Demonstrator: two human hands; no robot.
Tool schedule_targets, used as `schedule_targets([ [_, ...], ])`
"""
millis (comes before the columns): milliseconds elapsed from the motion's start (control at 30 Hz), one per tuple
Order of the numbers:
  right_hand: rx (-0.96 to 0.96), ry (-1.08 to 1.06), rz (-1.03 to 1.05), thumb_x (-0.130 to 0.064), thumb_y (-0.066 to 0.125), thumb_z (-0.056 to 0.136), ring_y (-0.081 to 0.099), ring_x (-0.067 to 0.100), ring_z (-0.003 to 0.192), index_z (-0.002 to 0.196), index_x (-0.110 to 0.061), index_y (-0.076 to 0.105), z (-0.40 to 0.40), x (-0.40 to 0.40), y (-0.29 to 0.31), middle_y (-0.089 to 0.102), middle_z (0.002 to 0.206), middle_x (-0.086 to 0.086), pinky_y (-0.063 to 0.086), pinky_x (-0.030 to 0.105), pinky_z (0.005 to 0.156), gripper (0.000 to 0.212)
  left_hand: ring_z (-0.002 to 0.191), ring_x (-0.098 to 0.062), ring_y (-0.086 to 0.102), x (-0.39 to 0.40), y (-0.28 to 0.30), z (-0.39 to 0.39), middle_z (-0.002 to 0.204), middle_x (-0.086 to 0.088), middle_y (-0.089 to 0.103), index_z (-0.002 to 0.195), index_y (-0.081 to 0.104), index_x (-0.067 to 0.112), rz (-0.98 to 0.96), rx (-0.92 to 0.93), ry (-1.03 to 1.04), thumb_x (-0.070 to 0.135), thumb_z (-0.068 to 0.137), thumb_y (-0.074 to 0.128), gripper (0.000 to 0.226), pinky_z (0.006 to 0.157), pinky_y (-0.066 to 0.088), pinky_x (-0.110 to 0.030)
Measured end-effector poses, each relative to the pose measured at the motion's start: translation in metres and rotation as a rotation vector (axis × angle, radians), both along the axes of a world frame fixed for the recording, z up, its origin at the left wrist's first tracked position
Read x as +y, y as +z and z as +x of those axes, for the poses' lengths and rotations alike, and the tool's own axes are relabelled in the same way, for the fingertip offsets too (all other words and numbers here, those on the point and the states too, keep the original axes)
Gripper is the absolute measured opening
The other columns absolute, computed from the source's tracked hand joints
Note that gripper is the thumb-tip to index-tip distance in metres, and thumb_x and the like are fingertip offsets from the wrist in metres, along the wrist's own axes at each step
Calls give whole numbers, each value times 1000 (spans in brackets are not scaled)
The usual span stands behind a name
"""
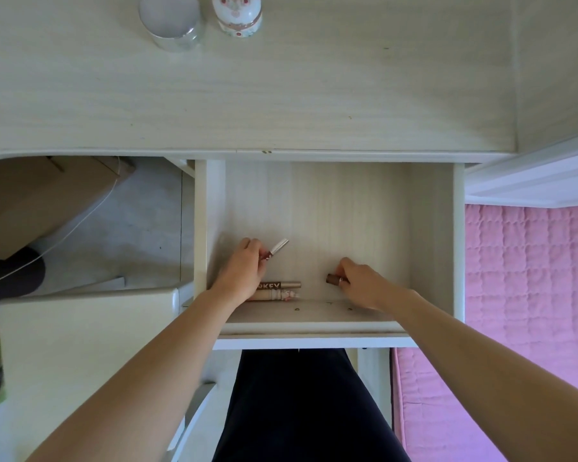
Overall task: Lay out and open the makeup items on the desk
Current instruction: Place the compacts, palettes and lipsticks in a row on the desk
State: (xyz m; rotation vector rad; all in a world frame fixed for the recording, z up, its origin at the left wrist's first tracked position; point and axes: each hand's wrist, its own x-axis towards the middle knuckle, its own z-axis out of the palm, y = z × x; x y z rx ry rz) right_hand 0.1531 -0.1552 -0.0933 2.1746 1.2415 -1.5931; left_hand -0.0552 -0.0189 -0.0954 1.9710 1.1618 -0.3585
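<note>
Head view, looking straight down: both arms reach into the pale wooden pull-out drawer (431, 228), open below the light wood-grain worktop (281, 95). The left hand (244, 271) pinches a slim silver-capped dark-red makeup tube (277, 249), fingers curled round its lower end so the cap angles up and to the right, clear of the drawer floor, probably mid-lift toward the worktop. The right hand (361, 281) grips a short brown cylindrical makeup tube (332, 279), fingers folded over its right end, the left end poking out; I can't tell whether it rests on the drawer floor or is just off it.

Near the drawer's front wall, just under the left wrist, lie two more: a brown-and-gold lettered tube (282, 285) and, touching it on the near side, a beige tube with a pink trim (274, 296). Neither is held.

Count in the drawer: four tubes, one in each hand, two waiting. Far back on the worktop stand two containers side by side, a frosted round-lidded jar (171, 21) and a white floral-patterned bottle (237, 15). Nothing looks opened yet, so I'd judge the task is at an early stage.
</note>
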Motion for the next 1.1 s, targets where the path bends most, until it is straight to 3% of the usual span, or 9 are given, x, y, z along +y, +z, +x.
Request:
schedule_targets([
  [133, 29, -66, 45, -12, 50, 87, 53, 23, 95, 124, -13, 45, -10, 13, 1, 52, 107, 4, 42, 29, 77, 37, 62, -18, 52, -5, 8, 1, 84, -7, 58, 106, 46, 12, -134, 55, 50, 19, 97, 46, 11, 55, 43, -32],
  [200, 21, -34, 81, -16, 52, 84, 54, 25, 91, 114, -15, 50, -18, 21, -1, 53, 100, 3, 48, 33, 76, 30, 58, -16, 50, -9, 11, 0, 78, -4, 57, 108, 45, 14, -199, 57, 66, 20, 97, 46, 12, 50, 38, -26],
  [333, 19, -15, 131, -24, 55, 88, 59, 27, 93, 105, -18, 57, -38, 35, -5, 61, 102, 6, 52, 36, 80, 18, 74, -20, 59, -12, 12, -4, 86, -4, 60, 94, 53, 14, -206, 91, 22, 15, 87, 62, 12, 62, 46, -28],
  [500, 76, -56, 141, -29, 65, 85, 60, 25, 95, 93, -26, 56, -61, 46, -13, 64, 106, 3, 51, 35, 82, 12, 74, -24, 61, -12, 7, -8, 79, -6, 62, 78, 60, 11, -217, 144, 24, 11, 80, 71, 11, 61, 42, -29],
  [700, -44, 19, 131, -32, 64, 87, 60, 27, 98, 108, -22, 58, -62, 39, -19, 62, 109, 5, 43, 29, 72, 23, 80, -24, 63, -10, 5, -5, 84, -8, 66, 83, 68, 10, -234, 201, 57, 13, 78, 75, 9, 71, 50, -33],
  [867, -119, 58, 141, -37, 56, 92, 60, 27, 96, 110, -22, 58, -46, 30, -16, 63, 107, 6, 44, 30, 71, 24, 67, -20, 57, -11, 0, -8, 72, -5, 61, 71, 62, 16, -220, 216, -27, 20, 80, 75, 17, 58, 40, -29],
  [1000, -181, 25, 116, -36, 50, 92, 59, 26, 91, 106, -21, 57, -29, 23, -12, 63, 103, 6, 49, 32, 72, 22, 67, -23, 57, -14, -3, -8, 69, -5, 59, 61, 52, 20, -179, 250, -121, 22, 82, 71, 28, 57, 38, -30],
  [1100, -166, 61, 169, -36, 53, 92, 60, 24, 91, 107, -21, 54, -28, 22, -11, 63, 103, 2, 49, 33, 74, 21, 73, -24, 61, -14, -3, -6, 75, -5, 63, 68, 59, 19, -127, 280, -205, 24, 83, 68, 18, 59, 43, -31],
])
